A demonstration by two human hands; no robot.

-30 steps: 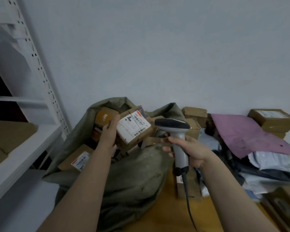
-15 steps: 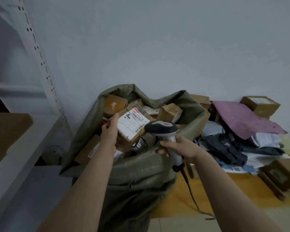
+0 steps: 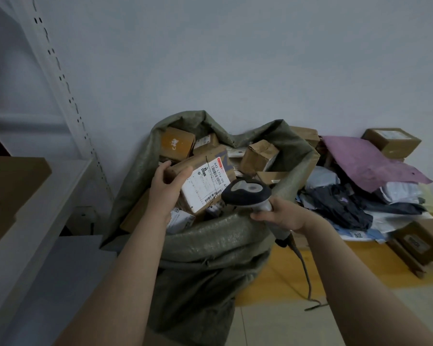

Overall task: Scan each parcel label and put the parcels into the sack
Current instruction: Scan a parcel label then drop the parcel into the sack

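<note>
An open grey-green woven sack (image 3: 210, 245) stands against the wall, holding several cardboard parcels. My left hand (image 3: 169, 186) grips the left end of a brown parcel (image 3: 203, 181) with a white barcode label facing up, held over the sack's mouth. My right hand (image 3: 283, 216) grips the handle of a grey and black barcode scanner (image 3: 246, 193). The scanner's head sits just right of the label and points at it. Its cable (image 3: 305, 273) trails down to the floor.
A heap of parcels lies on a yellow surface (image 3: 298, 270) at right: a purple mailer (image 3: 365, 161), dark and white poly bags (image 3: 340, 206), and cardboard boxes (image 3: 390, 142). White metal shelving (image 3: 48, 196) with a flat cardboard piece (image 3: 8, 186) stands at left.
The view has tilted down, showing more of the sack. My left hand has lowered the labelled parcel towards the sack's mouth, and the scanner has stayed close beside it.
</note>
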